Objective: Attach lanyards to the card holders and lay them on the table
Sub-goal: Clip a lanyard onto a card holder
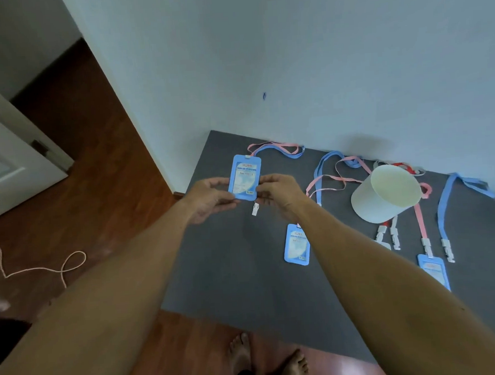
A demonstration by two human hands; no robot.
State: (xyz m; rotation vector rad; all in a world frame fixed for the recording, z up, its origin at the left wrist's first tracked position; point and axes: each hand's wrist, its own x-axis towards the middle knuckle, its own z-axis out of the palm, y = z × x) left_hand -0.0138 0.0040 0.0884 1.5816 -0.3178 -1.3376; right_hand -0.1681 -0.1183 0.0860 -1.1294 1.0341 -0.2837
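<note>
A blue card holder (244,177) is held upright above the grey table (231,275), its top joined to a pink and blue lanyard (278,150) trailing to the back. My left hand (209,199) pinches its left edge and my right hand (278,197) pinches its right edge. A white clip (255,209) hangs just below the holder. A second blue card holder (296,245) lies flat in the table's middle. A third one (434,271) lies at the right, joined to a pink lanyard (420,220).
A pale round tub (385,193) lies tipped on its side on the table. Several loose lanyards (326,171) with white clips (447,250) sprawl around it. The wall runs along the table's back. Wooden floor, a cord (42,268) and a door (4,161) are at the left.
</note>
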